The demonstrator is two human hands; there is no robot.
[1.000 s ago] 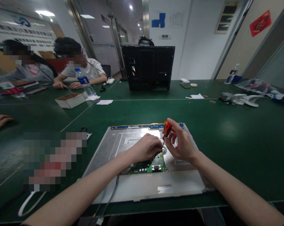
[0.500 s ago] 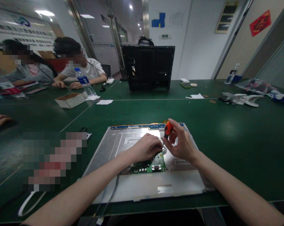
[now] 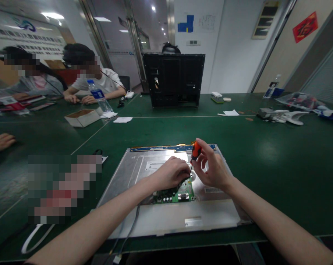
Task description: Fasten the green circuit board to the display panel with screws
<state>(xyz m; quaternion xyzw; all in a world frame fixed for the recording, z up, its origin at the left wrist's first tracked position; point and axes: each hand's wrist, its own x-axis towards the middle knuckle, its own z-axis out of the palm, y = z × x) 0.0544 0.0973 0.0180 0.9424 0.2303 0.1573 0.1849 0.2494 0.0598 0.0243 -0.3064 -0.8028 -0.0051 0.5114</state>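
A silver metal LCD panel (image 3: 133, 217) lies back side up in front of me, with a blue circuit strip (image 3: 155, 149) along its far edge. On its middle is a green circuit board (image 3: 169, 197), partly covered by my left hand (image 3: 173, 171). That hand's fingers are closed at the screwdriver's tip; what they pinch is hidden. My right hand (image 3: 212, 165) grips an orange and black screwdriver (image 3: 196, 151) by the handle between thumb and fingers. The shaft points down at the board's upper right corner. A dark cable (image 3: 134, 221) runs off the panel's near edge.
A black monitor housing (image 3: 174, 81) stands upright across the green table (image 3: 279, 176). Two people sit at the far left, near a water bottle (image 3: 98, 95) and a small box (image 3: 82, 117). Another person's hand (image 3: 2, 142) rests at the left edge. A blurred-out item lies left of the panel.
The screwdriver handle has shifted slightly left and turned in my right hand's fingers. My left hand stays put. The other person's hand at the left edge has moved slightly.
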